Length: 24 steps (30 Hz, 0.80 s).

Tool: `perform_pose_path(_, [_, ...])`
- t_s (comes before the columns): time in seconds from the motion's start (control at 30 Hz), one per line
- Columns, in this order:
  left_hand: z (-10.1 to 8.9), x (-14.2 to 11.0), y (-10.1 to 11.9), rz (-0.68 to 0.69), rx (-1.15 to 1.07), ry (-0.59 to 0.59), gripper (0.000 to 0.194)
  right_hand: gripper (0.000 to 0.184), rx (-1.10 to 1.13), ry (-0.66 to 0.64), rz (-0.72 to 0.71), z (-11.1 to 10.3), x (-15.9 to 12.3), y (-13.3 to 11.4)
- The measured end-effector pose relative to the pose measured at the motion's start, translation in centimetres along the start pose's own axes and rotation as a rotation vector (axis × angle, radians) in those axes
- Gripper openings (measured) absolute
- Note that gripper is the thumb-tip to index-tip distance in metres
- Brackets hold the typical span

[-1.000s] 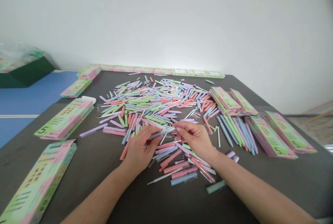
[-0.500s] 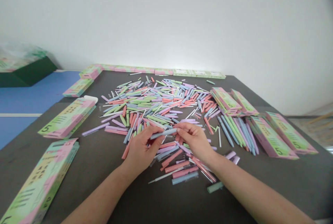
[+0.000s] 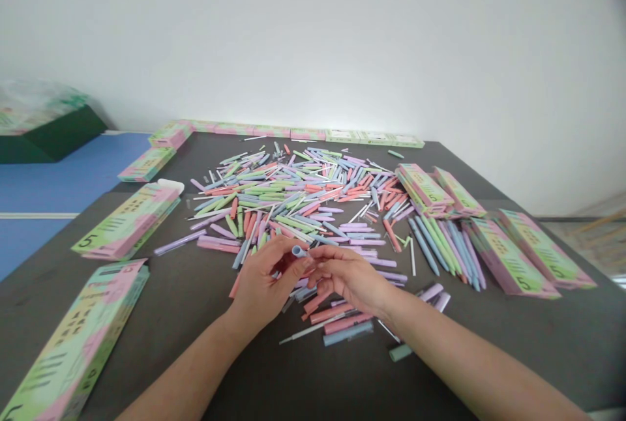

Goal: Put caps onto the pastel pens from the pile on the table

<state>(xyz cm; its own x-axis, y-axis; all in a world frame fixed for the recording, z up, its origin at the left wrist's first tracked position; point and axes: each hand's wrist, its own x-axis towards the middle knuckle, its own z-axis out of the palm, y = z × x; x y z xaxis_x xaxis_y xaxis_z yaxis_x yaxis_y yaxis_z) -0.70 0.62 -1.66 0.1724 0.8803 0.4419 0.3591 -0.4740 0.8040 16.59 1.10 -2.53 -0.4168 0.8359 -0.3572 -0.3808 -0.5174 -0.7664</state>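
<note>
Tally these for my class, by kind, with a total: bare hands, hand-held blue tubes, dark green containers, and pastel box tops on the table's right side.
Hands (left hand, right hand): 2
Held blue tube: 1
Dark green container: 1
Right-side box tops: 4
Total: 8

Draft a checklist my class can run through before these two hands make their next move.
1. Left hand has a grip on the blue tube: ok, pinched between thumb and fingers.
2. Tube's open end visible: ok, it faces the camera.
3. Right hand holds a part: cannot tell; its fingers curl close beside the tube.
4. White rod in plain view: ok, lying in front of the hands.
5. Central heap sorted by colour: not ok, colours are mixed.
6. Left-side box with white flap closed: not ok, flap sticks out.
</note>
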Motion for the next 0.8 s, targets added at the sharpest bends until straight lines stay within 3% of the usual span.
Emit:
perform_pose_path(0.27, [-0.2, 0.4, 0.3, -0.22, -0.199, 0.05, 0.014, 0.033, 0.009, -0.062, -0.039, -0.4, 0.1, 0.5])
perform_pose_path(0.6, [-0.1, 0.8, 0.4, -0.271, -0.313, 0.093, 0.016, 0.033, -0.113, -0.05, -0.057, -0.3, 0.3, 1.3])
perform_pose_path(0.67, [0.0, 0.7, 0.1, -0.264, -0.308, 0.064, 0.015, 0.034, -0.097, -0.035, -0.059, -0.2, 0.4, 1.4])
perform_pose_path(0.8, [0.4, 0.5, -0.5, -0.29, -0.329, -0.107, 0.019, 0.036, -0.094, -0.026, -0.075, -0.1, 0.4, 1.3])
